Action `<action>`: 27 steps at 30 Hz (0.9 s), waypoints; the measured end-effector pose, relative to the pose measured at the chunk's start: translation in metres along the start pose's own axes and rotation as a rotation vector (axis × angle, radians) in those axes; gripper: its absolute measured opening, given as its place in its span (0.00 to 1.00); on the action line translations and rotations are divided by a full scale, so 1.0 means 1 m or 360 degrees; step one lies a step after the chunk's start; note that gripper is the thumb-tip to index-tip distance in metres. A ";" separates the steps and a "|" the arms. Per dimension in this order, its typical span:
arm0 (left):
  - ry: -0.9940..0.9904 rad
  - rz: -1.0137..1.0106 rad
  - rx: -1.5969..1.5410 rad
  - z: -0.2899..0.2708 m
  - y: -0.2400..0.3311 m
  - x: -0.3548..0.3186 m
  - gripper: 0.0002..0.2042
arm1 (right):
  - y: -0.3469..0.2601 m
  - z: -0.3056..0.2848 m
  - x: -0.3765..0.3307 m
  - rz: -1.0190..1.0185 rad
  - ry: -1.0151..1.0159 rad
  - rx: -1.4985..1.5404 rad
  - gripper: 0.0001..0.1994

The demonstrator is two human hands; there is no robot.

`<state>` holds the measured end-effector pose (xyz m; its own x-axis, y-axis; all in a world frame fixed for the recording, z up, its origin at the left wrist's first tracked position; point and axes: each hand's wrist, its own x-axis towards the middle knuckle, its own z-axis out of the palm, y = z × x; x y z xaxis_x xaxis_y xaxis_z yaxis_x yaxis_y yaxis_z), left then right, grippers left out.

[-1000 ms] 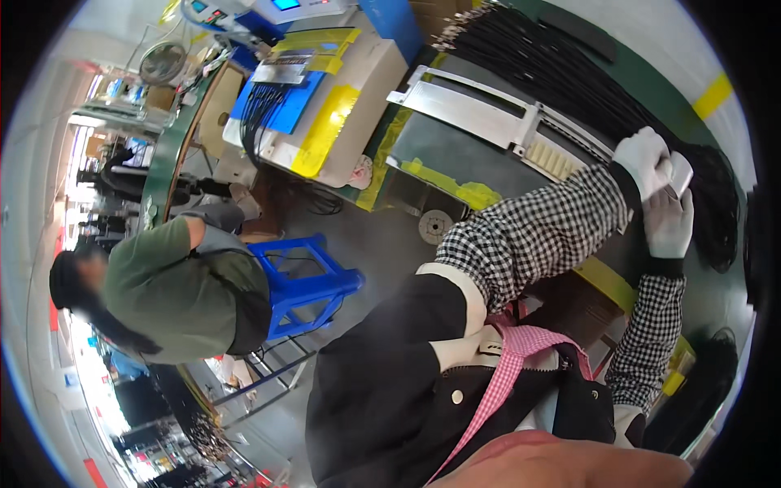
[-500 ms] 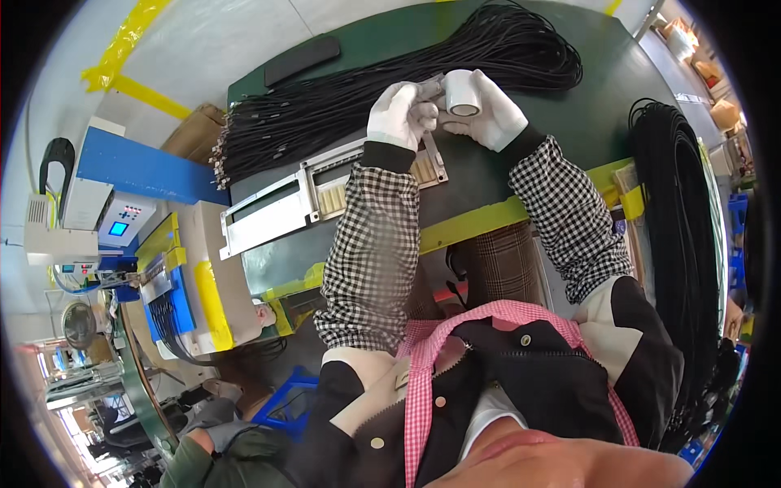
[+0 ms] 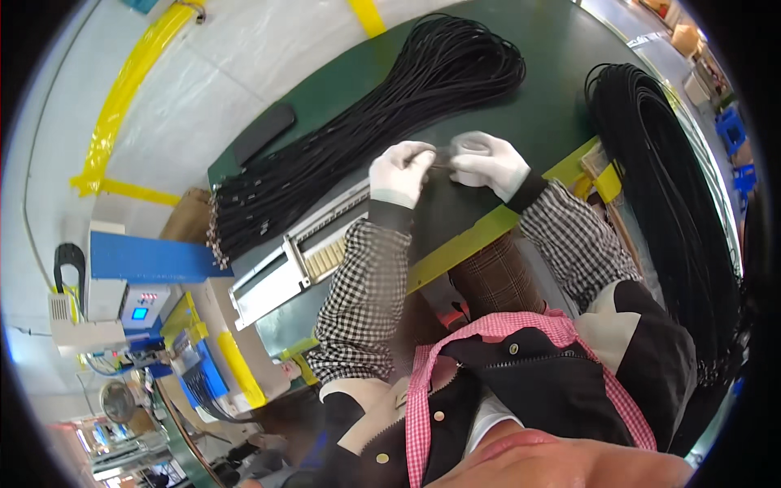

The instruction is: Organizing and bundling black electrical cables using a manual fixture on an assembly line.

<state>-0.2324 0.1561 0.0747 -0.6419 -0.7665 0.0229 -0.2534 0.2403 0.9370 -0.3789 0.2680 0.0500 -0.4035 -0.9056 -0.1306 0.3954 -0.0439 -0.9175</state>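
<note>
Hands in white gloves meet over a dark green table. The left hand pinches the end of a thin black cord between thumb and fingertips. The right hand is curled around a small white roll, probably tape (it is partly hidden by the glove), and also touches the cord. The cord is a short span stretched between the two hands, just above the tabletop.

One risk, as a judgement: the cord end is thin and the gloves bulky, so the pinch could slip and the cord drop among the others.

A long bundle of black cords lies just beyond the hands, running diagonally across the table, close enough for a loose cord to tangle with it. A second bundle of black cords hangs down the table's right side, well apart. To the left, near the table edge, sits a pale metal tray holding small cream pieces. A flat black bar lies at the far left corner.
</note>
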 end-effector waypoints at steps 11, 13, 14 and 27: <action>0.0621 0.0907 0.1585 0.042 0.000 0.193 0.11 | -0.015 -0.045 0.132 -0.0013 0.0397 0.0121 0.15; 0.0163 0.0211 0.1335 0.021 -0.016 0.224 0.12 | -0.021 -0.016 0.140 0.0063 0.0486 0.0313 0.15; -0.0059 -0.0124 0.1180 0.014 -0.021 0.233 0.14 | -0.025 -0.006 0.139 0.0132 0.0601 0.0495 0.15; -0.0505 0.0825 0.1828 0.012 0.018 0.218 0.13 | -0.022 -0.008 0.155 0.0262 0.0305 0.0158 0.06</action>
<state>-0.3856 0.0001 0.0924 -0.9534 -0.2958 0.0596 -0.2958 0.9552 0.0080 -0.4574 0.1321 0.0471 -0.4723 -0.8079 -0.3524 0.5436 0.0477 -0.8380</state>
